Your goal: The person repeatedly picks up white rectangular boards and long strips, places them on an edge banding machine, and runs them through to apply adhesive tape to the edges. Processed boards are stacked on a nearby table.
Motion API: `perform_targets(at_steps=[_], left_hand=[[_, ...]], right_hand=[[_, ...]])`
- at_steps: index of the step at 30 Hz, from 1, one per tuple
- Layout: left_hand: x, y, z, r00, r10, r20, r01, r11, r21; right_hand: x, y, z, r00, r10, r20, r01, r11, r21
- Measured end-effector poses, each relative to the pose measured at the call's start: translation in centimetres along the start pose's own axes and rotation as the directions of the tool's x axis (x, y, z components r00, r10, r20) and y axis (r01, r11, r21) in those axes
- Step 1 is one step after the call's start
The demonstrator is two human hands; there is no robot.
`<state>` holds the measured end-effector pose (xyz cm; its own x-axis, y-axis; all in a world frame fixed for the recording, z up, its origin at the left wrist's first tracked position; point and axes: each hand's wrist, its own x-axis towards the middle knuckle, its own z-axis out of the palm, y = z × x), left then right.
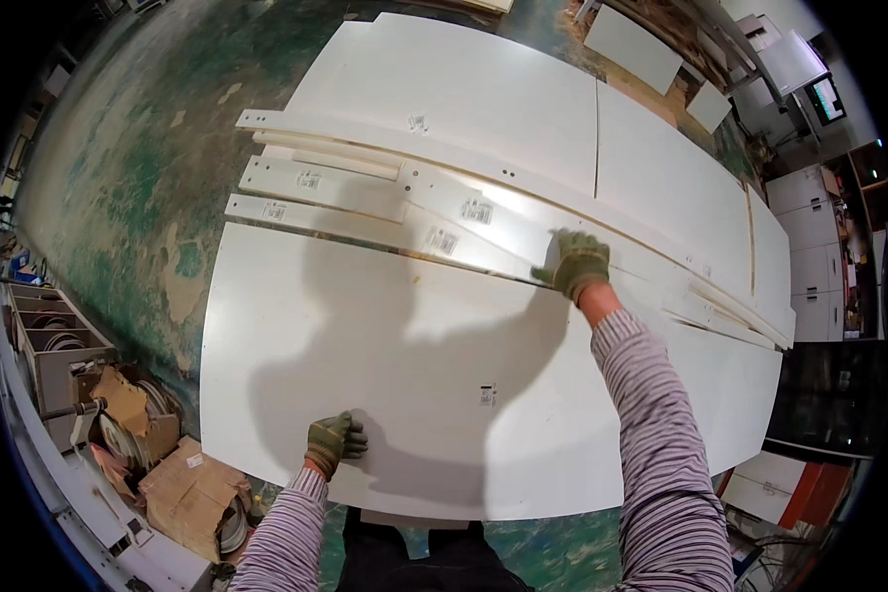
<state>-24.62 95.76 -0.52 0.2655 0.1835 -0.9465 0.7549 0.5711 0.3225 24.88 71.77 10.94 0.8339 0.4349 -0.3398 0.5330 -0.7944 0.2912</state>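
Observation:
My left hand [336,440], in a green knit glove, is over the near left part of a large white panel [296,326]. Its fingers are loosely curled and a little apart, holding nothing; whether it touches the panel I cannot tell. Farther off, my right hand [578,262], gloved alike, closes over a white board strip [479,210] with a printed label. That strip lies aslant across other long white strips, among them a labelled one [311,180] and a narrow one [276,210] to the left. Its fingertips are partly hidden.
More large white panels [464,74] lie beyond the strips. Cardboard boxes [183,493] with coiled edging and a divided crate [59,331] stand at the left on the green floor [148,148]. White cabinets [809,247] and a screen [827,99] are at the right.

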Motion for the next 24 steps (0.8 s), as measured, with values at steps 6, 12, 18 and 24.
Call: perform_targets(at_steps=[6, 12, 18, 24], left_hand=[[1.1, 0.3, -0.1, 0.993, -0.119, -0.021, 0.119, 0.993, 0.001], [-0.1, 1.9, 0.7, 0.984, -0.170, -0.049, 0.170, 0.985, 0.010], [0.9, 0.7, -0.1, 0.991, -0.130, -0.011, 0.130, 0.991, 0.008], [-0.7, 1.9, 0.4, 0.996, -0.089, -0.007, 0.089, 0.996, -0.031]], right_hand=[[-3.3, -0.4, 4.0, 0.970, -0.188, -0.153, 0.207, 0.971, 0.120], [-3.9, -0.6, 4.9, 0.947, -0.176, -0.268, 0.196, 0.979, 0.051], [-3.2, -1.2, 2.9, 0.983, -0.180, -0.031, 0.182, 0.980, 0.075], [-8.2, -6.2, 1.4, 0.905, -0.379, 0.193, 0.375, 0.925, 0.058]])
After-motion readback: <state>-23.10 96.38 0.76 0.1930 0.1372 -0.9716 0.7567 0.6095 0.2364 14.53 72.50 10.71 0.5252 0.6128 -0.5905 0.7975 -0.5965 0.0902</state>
